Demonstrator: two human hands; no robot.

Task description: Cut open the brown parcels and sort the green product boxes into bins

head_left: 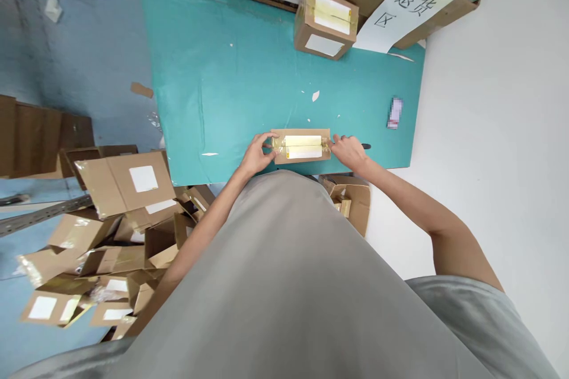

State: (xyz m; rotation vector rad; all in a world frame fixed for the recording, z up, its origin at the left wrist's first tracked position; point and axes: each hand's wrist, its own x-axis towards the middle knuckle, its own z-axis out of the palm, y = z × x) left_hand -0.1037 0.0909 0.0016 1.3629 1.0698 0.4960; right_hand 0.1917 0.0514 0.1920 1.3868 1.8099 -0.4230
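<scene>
A small taped cardboard box (303,159) with white and yellow labels on top lies near the front edge of the teal table. My left hand (258,155) grips its left end, thumb and fingers on the taped edge. At the right end, my right hand (349,151) is closed, its fingertips touching the box's edge. From behind that hand sticks out the dark end of a black-handled tool (366,146); the rest of it is hidden in the fist. Clear tape shows at both ends of the box, and a seam runs between the labels.
Another labelled carton (326,23) stands at the back of the teal table (231,83), before larger boxes with paper signs (406,6). A blurred phone-like item (394,112) lies right. Opened cartons (128,183) pile on the floor at left; an open box (358,201) stands below the table.
</scene>
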